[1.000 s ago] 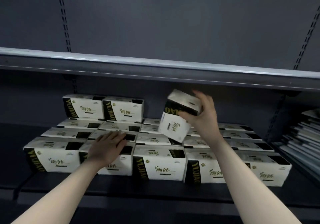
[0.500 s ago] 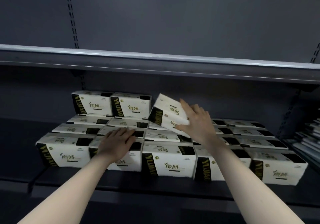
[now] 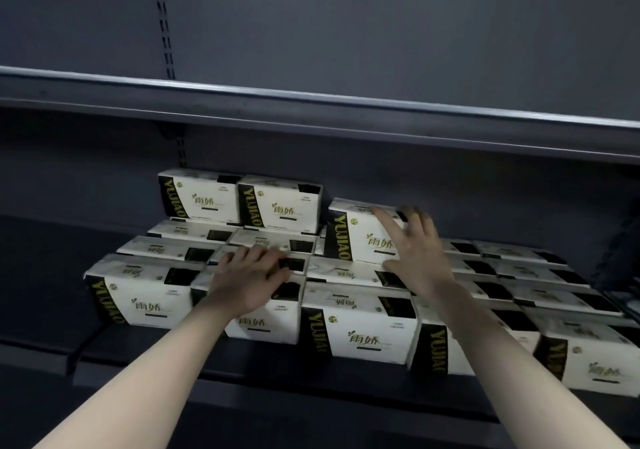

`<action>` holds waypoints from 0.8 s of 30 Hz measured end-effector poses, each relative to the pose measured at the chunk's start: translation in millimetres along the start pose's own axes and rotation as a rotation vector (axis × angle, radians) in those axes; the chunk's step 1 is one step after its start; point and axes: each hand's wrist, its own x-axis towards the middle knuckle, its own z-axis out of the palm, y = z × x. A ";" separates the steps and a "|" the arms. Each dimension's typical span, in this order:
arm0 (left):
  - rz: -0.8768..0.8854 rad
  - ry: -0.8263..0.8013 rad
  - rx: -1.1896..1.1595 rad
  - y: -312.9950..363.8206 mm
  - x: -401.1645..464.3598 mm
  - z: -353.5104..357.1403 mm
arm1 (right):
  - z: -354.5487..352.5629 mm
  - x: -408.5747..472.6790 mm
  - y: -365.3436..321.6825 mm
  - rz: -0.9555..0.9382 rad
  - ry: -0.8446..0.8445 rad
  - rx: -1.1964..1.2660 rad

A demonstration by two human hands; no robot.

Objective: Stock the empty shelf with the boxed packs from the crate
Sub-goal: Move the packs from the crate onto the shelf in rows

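Boxed packs [image 3: 360, 334] in white with black-and-gold ends fill the lower shelf [image 3: 242, 372] in rows, a second tier begun at the back. On the left, two upper-tier packs [image 3: 239, 202] stand side by side against the rear panel. The left hand [image 3: 249, 282] rests palm down, fingers loosely bent, on a front-row pack [image 3: 266, 324]. Right of centre, the right hand [image 3: 415, 258] lies with fingers spread against the face and top edge of a third upper pack [image 3: 356, 237], which sits on the lower layer just beside the pair. Above runs the bare upper shelf [image 3: 346, 109].
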 end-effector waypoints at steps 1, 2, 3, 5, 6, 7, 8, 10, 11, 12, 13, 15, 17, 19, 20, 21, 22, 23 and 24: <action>0.004 0.002 0.002 -0.2 0.1 0.2 | 0.9 3.9 1.0 0.000 -0.009 0.008; 0.007 0.002 0.005 -0.9 0.2 0.8 | 1.6 9.3 1.8 0.008 -0.021 0.022; 0.009 0.002 0.009 -1.4 0.3 1.4 | 3.2 15.6 2.4 0.025 -0.029 0.034; 0.007 0.000 0.008 -2.2 0.1 2.2 | 8.7 28.9 3.1 0.051 -0.049 0.030; 0.005 0.004 0.002 -2.1 0.3 2.5 | 12.3 35.6 3.0 0.056 -0.061 0.024; 0.006 0.011 -0.004 -2.1 0.3 2.9 | 15.9 42.0 2.8 0.059 -0.071 0.020; 0.007 0.017 -0.008 -2.1 0.5 3.3 | 19.0 48.6 2.5 0.063 -0.078 0.019; 0.013 0.026 -0.010 -2.9 0.4 3.7 | 25.0 60.5 1.5 0.065 -0.088 0.019; 0.014 0.031 -0.011 -3.4 0.6 4.1 | 27.4 65.0 1.1 0.064 -0.090 0.017; 0.014 0.038 -0.014 -3.9 1.0 4.9 | 29.8 68.6 1.1 0.064 -0.091 0.014; 0.012 0.043 -0.017 -4.4 1.7 5.9 | 31.6 70.7 1.6 0.065 -0.089 0.010; 0.006 0.044 -0.021 -4.7 3.0 7.1 | 34.6 72.2 4.0 0.064 -0.082 0.009; 0.007 0.042 -0.019 -5.2 4.1 7.9 | 36.1 72.3 7.0 0.057 -0.072 0.013; 0.006 0.044 -0.022 -5.7 4.6 8.5 | 36.2 72.6 8.4 0.050 -0.078 0.002; 0.004 0.043 -0.026 -6.0 4.4 9.0 | 35.8 72.5 8.7 0.048 -0.085 -0.008; 0.004 0.037 -0.029 -6.1 4.2 9.1 | 35.6 72.3 8.8 0.050 -0.091 -0.015; 0.005 0.031 -0.030 -6.2 3.7 9.0 | 35.6 71.9 8.9 0.052 -0.097 -0.020; 0.006 0.027 -0.029 -6.4 3.6 9.1 | 35.8 71.3 8.9 0.051 -0.103 -0.023; 0.010 0.025 -0.028 -6.2 3.6 8.9 | 35.8 71.2 9.1 0.049 -0.109 -0.027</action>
